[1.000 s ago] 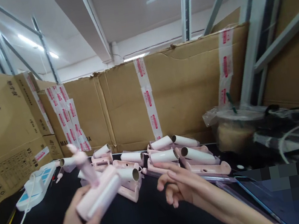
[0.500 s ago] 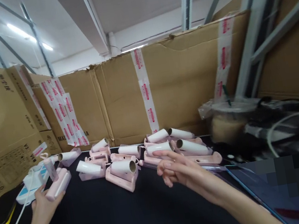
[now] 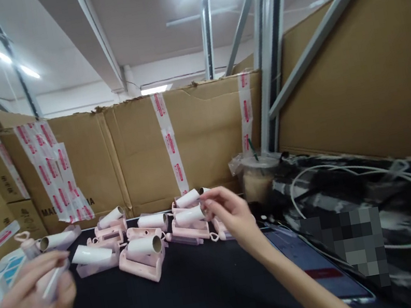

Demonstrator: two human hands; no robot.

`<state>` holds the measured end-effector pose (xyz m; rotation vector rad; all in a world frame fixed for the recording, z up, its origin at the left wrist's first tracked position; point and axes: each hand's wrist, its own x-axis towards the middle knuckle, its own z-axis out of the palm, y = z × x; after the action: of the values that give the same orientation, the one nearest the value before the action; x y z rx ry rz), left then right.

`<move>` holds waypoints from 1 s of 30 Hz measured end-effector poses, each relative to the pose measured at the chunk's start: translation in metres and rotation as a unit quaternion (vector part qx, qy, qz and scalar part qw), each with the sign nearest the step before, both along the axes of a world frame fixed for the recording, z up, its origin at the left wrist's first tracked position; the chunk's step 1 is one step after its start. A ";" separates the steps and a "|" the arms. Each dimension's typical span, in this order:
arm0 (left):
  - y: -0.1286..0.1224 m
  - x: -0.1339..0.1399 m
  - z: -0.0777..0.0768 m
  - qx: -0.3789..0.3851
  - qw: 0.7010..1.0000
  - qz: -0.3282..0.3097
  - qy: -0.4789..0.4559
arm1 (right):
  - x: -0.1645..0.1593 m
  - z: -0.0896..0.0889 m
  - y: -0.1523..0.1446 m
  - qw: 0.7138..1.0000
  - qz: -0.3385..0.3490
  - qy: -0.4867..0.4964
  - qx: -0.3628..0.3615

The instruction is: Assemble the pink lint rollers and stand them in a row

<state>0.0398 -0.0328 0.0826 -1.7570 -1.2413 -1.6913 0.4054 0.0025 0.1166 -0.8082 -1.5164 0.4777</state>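
At the left, my left hand (image 3: 36, 298), blurred by motion, is closed around a pink lint roller (image 3: 50, 285) with a clear part, mostly covered by the fingers. My right hand (image 3: 232, 218) reaches to the rear group with its thumb and fingers bent together. Its fingertips are at the end of a white paper roll (image 3: 187, 215); what they grip, if anything, is hidden. Several pink roller holders with white rolls lie on the black surface between my hands, among them a front holder (image 3: 142, 270) with its roll (image 3: 144, 246).
Cardboard walls (image 3: 142, 154) stand behind and at the sides. A drink cup (image 3: 259, 179) with a green straw is at the right rear, near coiled white cable (image 3: 349, 164). A phone-like screen (image 3: 313, 257) lies front right; a white-blue power strip (image 3: 3, 274) lies left.
My left hand has lifted the pink lint roller closer to me. My right hand's fingers have bent in at the rear rolls. The view has turned to the right.
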 end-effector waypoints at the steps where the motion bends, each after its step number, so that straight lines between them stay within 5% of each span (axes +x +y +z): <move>1: 0.010 0.021 0.013 0.013 0.999 -0.008 0.046 | -0.006 0.002 0.004 0.999 0.026 -0.043 -0.009; 4: 0.039 0.066 0.035 -0.065 0.980 -0.064 0.177 | -0.023 0.003 0.021 0.976 0.039 -0.214 -0.017; 6: 0.057 0.079 0.032 -0.136 0.947 -0.104 0.270 | -0.032 -0.002 0.032 0.955 0.013 -0.296 -0.007; 10: 0.074 0.075 0.000 -0.213 0.905 -0.114 0.351 | -0.053 -0.028 0.032 0.932 0.043 -0.359 -0.003; 16: 0.058 0.074 -0.041 -0.268 0.846 -0.200 0.415 | -0.079 -0.060 0.022 0.931 0.036 -0.360 0.049; 19: 0.054 0.083 -0.047 -0.284 0.831 -0.203 0.432 | -0.063 -0.054 0.032 0.911 -0.050 -0.405 0.063; 22: 0.053 0.088 -0.049 -0.300 0.819 -0.209 0.442 | -0.037 -0.046 0.043 0.835 -0.149 -0.527 0.046; 24: 0.053 0.089 -0.048 -0.311 0.812 -0.222 0.442 | -0.027 -0.048 0.049 0.794 -0.155 -0.587 0.038; 30: 0.050 0.087 -0.038 -0.364 0.811 -0.319 0.327 | -0.036 -0.072 0.055 0.773 -0.136 -0.619 0.025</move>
<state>0.1265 0.0170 0.0446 -3.1320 -1.0662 -0.6363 0.3694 0.0574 0.0444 -1.3963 -2.5151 -0.4683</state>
